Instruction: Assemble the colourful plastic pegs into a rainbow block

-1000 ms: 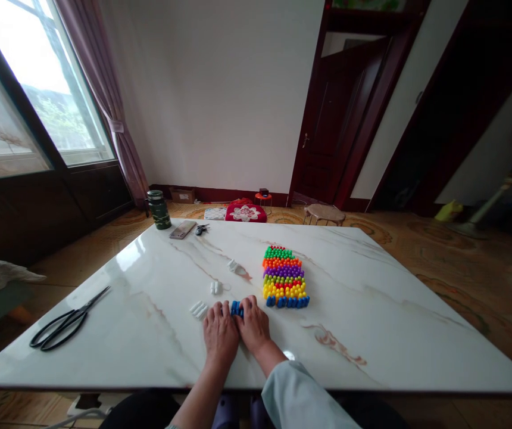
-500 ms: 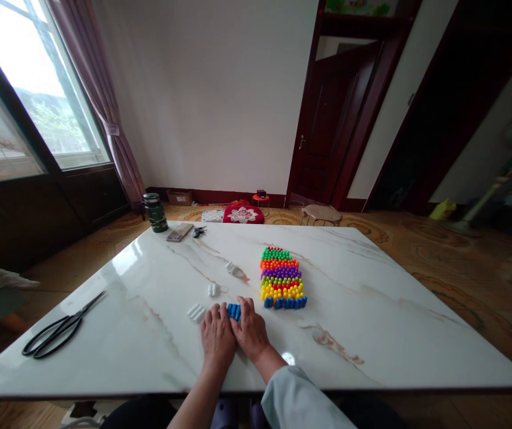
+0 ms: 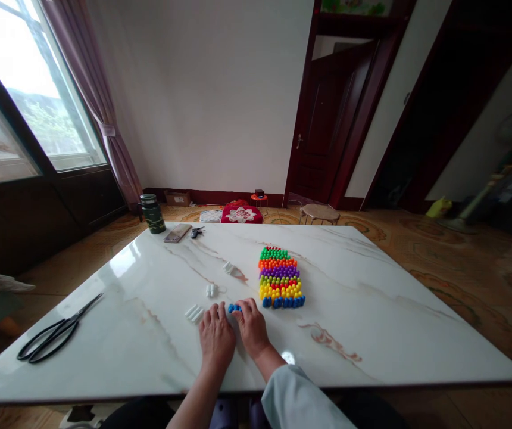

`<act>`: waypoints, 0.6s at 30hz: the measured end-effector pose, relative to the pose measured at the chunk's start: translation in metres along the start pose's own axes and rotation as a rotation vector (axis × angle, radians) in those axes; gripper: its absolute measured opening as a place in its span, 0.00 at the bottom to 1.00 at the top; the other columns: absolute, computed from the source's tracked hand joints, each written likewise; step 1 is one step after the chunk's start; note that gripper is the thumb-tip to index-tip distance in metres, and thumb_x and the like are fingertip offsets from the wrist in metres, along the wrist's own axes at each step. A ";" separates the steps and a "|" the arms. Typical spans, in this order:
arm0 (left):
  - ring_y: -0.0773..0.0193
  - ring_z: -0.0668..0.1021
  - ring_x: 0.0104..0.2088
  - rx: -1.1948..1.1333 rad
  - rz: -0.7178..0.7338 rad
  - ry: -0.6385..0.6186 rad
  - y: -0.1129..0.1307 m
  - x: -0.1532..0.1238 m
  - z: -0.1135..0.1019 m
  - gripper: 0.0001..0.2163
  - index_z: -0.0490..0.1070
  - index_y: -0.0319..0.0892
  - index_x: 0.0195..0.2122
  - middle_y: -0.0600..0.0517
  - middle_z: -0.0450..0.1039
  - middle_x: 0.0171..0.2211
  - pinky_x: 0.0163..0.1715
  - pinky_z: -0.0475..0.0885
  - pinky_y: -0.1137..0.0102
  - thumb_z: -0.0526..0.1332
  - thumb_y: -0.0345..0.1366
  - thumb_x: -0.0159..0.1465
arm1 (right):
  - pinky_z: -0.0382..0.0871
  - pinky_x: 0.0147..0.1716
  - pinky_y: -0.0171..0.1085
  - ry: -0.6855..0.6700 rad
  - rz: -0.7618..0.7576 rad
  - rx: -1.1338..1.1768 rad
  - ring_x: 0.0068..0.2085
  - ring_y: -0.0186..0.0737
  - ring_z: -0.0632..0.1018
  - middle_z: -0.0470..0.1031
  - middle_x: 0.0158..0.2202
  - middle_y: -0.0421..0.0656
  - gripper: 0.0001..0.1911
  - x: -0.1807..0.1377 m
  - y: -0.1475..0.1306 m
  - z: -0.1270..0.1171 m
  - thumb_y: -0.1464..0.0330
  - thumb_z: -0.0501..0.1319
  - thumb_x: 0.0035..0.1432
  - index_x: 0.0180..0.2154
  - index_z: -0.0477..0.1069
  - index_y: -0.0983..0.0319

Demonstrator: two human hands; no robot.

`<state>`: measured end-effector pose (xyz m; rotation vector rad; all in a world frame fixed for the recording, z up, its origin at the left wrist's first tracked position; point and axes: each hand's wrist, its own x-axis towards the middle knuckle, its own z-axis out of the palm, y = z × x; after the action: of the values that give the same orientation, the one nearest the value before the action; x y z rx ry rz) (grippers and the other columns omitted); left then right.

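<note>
A short row of small blue peg-like beads (image 3: 233, 308) stands on the white marbled table between my hands. My right hand (image 3: 252, 329) curls its fingers and thumb around the right end of this row, partly covering it. Just to the left, my left hand (image 3: 217, 336) lies palm down on the table, fingers stretched forward and its tips close to the blue beads; its thumb is hidden. Beyond my right hand, rows of coloured beads (image 3: 279, 272) form a block, with a blue row at the near edge.
White bead groups lie left of my hands: a near bundle (image 3: 194, 314), a middle pair (image 3: 212, 290) and a farther cluster (image 3: 228, 268). Black-handled scissors (image 3: 59, 329) rest at the left. Toward the far left corner are a flask (image 3: 153, 214), a phone (image 3: 177, 233) and keys (image 3: 197, 232).
The blue beads between my hands have tipped from lying flat to standing more upright. My right fingers have closed in around them, and my left fingertips have moved slightly away.
</note>
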<state>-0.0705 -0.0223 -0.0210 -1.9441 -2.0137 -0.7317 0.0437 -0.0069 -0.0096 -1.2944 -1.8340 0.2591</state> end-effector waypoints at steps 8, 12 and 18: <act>0.49 0.69 0.50 0.015 0.009 -0.035 0.000 0.000 0.000 0.21 0.66 0.32 0.57 0.38 0.69 0.52 0.47 0.64 0.58 0.48 0.26 0.63 | 0.71 0.36 0.36 0.155 0.128 0.127 0.37 0.40 0.78 0.77 0.37 0.46 0.16 0.001 0.015 -0.033 0.61 0.48 0.68 0.43 0.70 0.62; 0.47 0.68 0.51 0.009 -0.011 -0.062 0.001 0.000 0.000 0.22 0.66 0.33 0.57 0.39 0.68 0.53 0.48 0.63 0.57 0.48 0.26 0.63 | 0.69 0.40 0.37 0.064 0.062 -0.142 0.39 0.42 0.78 0.78 0.38 0.46 0.13 -0.006 0.030 -0.071 0.63 0.52 0.67 0.44 0.72 0.62; 0.47 0.68 0.52 -0.007 -0.032 -0.097 0.004 0.001 -0.005 0.22 0.66 0.32 0.58 0.39 0.68 0.53 0.49 0.62 0.58 0.48 0.25 0.63 | 0.66 0.38 0.37 -0.049 0.005 -0.489 0.38 0.43 0.76 0.78 0.34 0.44 0.06 -0.014 0.048 -0.091 0.67 0.60 0.62 0.39 0.75 0.59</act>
<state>-0.0673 -0.0242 -0.0160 -1.9916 -2.1056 -0.6648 0.1442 -0.0239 0.0108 -1.6299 -2.0105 -0.1708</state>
